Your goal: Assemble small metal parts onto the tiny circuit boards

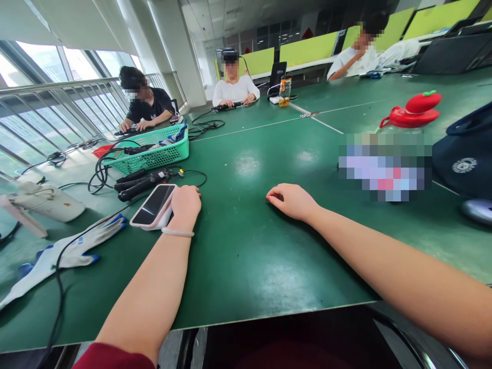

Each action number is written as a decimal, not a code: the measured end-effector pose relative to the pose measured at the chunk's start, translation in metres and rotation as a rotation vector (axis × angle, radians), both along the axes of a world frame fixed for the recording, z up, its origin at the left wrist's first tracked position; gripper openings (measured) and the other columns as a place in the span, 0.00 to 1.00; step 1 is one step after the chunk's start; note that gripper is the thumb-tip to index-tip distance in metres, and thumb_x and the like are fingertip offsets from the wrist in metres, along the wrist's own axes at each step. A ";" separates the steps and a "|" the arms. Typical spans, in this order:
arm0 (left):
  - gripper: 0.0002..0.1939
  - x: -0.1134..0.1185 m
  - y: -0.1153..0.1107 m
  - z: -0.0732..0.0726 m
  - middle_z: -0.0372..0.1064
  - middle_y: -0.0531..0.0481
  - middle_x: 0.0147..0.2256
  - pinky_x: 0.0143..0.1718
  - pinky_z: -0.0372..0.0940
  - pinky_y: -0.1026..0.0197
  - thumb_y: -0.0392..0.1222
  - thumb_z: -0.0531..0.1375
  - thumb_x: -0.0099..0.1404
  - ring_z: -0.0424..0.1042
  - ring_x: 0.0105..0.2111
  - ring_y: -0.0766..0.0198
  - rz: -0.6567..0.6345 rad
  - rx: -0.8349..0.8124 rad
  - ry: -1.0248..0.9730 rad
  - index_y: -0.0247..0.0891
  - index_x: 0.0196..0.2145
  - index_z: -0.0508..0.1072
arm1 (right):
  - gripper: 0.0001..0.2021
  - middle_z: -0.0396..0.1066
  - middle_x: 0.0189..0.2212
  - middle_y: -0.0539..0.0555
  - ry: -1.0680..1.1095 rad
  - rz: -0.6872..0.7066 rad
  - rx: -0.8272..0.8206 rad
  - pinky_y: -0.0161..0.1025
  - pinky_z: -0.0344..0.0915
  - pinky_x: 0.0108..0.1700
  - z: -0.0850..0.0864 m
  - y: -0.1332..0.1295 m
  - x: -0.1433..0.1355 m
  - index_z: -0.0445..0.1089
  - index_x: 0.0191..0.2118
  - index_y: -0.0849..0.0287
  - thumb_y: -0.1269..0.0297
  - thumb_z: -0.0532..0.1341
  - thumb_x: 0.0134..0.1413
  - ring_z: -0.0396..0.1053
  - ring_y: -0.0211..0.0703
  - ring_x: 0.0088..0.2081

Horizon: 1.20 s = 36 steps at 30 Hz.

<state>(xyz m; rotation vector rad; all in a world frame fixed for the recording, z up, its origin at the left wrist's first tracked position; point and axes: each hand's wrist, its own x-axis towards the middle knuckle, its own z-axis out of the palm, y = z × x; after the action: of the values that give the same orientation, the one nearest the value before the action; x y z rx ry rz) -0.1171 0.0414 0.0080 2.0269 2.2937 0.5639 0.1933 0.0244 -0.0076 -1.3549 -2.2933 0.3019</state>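
Observation:
My left hand (185, 206) rests on the green table (238, 256), its fingers curled, right beside a phone (156, 206) in a pink case that lies screen up. Whether the fingers touch or hold the phone's edge cannot be made out. My right hand (290, 201) lies on the table to the right, fingers bent and pressed together, with nothing visible in it. Behind the phone are black folded tripod-like handles (146, 183) with a cable. White gloves (77, 248) with blue fingertips lie to the left.
A green basket (154, 159) with cables stands at the back left, a white device (49, 202) at the left edge. On the right are a red-lidded jar (415, 115) and a dark bag (465, 154). Farther back are a bottle (284, 92) and three seated people.

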 end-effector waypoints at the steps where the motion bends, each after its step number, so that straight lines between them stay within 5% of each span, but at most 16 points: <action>1: 0.14 0.000 0.001 -0.001 0.71 0.33 0.39 0.54 0.53 0.47 0.38 0.53 0.61 0.66 0.47 0.45 0.014 0.016 0.006 0.31 0.38 0.77 | 0.11 0.72 0.30 0.52 0.004 0.001 0.001 0.38 0.62 0.35 0.000 0.000 0.000 0.74 0.34 0.56 0.61 0.55 0.56 0.67 0.40 0.32; 11: 0.18 0.009 0.008 -0.011 0.74 0.41 0.39 0.47 0.62 0.53 0.37 0.50 0.62 0.70 0.41 0.55 0.001 0.044 -0.249 0.34 0.44 0.75 | 0.09 0.72 0.29 0.50 0.060 0.035 -0.038 0.37 0.63 0.36 -0.002 0.001 -0.004 0.74 0.33 0.56 0.61 0.57 0.55 0.67 0.39 0.31; 17: 0.17 0.075 -0.015 -0.013 0.74 0.49 0.39 0.41 0.64 0.62 0.43 0.52 0.64 0.70 0.37 0.64 -0.268 -0.024 -0.488 0.41 0.48 0.73 | 0.14 0.71 0.34 0.52 0.001 0.096 -0.054 0.39 0.65 0.40 -0.004 0.001 -0.008 0.73 0.43 0.56 0.57 0.63 0.51 0.69 0.41 0.35; 20: 0.17 0.102 -0.032 -0.010 0.72 0.47 0.40 0.42 0.63 0.61 0.43 0.55 0.63 0.69 0.37 0.66 -0.481 -0.130 -0.869 0.38 0.48 0.72 | 0.17 0.71 0.37 0.53 -0.029 0.099 -0.056 0.39 0.65 0.42 -0.004 0.001 -0.009 0.72 0.46 0.55 0.57 0.63 0.50 0.70 0.42 0.37; 27: 0.19 0.108 -0.044 -0.005 0.68 0.50 0.34 0.49 0.62 0.56 0.43 0.62 0.59 0.68 0.39 0.66 -0.628 -0.367 -1.381 0.39 0.48 0.71 | 0.15 0.69 0.42 0.52 -0.117 0.131 -0.079 0.37 0.64 0.41 -0.001 -0.001 -0.010 0.71 0.48 0.50 0.58 0.59 0.55 0.69 0.42 0.39; 30: 0.18 0.106 -0.039 -0.008 0.71 0.49 0.36 0.49 0.62 0.56 0.44 0.61 0.60 0.69 0.39 0.65 -0.629 -0.295 -1.309 0.38 0.47 0.71 | 0.16 0.69 0.41 0.52 -0.135 0.155 -0.058 0.37 0.64 0.40 -0.001 -0.003 -0.010 0.70 0.51 0.48 0.57 0.58 0.57 0.69 0.42 0.38; 36: 0.13 0.099 -0.030 -0.012 0.76 0.49 0.37 0.48 0.62 0.58 0.42 0.54 0.64 0.72 0.40 0.62 -0.511 -0.046 -0.737 0.39 0.41 0.75 | 0.15 0.70 0.41 0.52 -0.138 0.181 0.001 0.38 0.64 0.40 -0.003 -0.005 -0.015 0.70 0.50 0.49 0.58 0.58 0.57 0.70 0.42 0.38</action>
<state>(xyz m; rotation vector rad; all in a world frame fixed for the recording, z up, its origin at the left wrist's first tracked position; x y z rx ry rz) -0.0182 0.0112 -0.0037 1.8364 1.3091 0.9790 0.1785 0.0191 -0.0111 -1.2028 -2.5362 0.2723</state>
